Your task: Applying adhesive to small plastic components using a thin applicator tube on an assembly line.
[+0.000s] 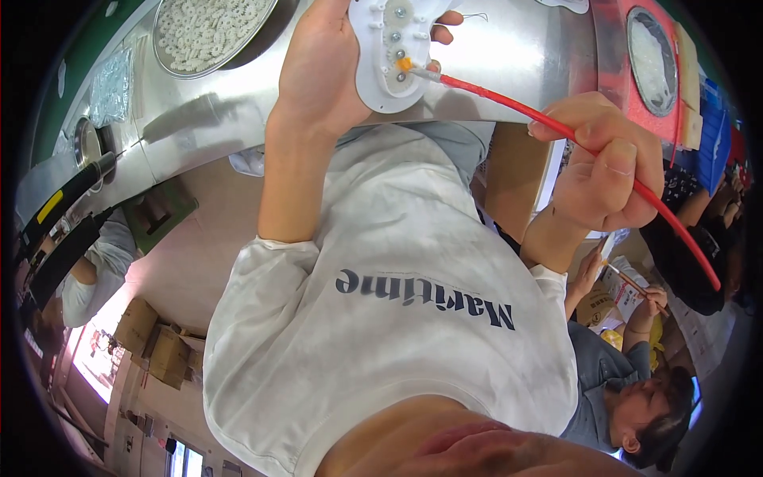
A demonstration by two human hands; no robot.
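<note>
A white plastic housing (389, 60) rests in my left hand (318, 71), whose fingers reach round behind it and show at its far side. A row of round metal pins sits in translucent parts along the middle of the housing. My right hand (608, 163) grips a thin brush (509, 102) with a long red handle. Its tip, smeared orange, touches the housing beside the lower pins. The handle slants down to the right, past my right hand. Both hands are in front of the metal worktable (493, 56).
A metal bowl (184, 74) full of small white gears stands at the left, near a clear plastic bag (111, 87). At the right, a round dish (652, 60) of whitish material sits in red foam. Blue bins (715, 135) are beyond it. A co-worker (608, 381) holds a brush at the lower right.
</note>
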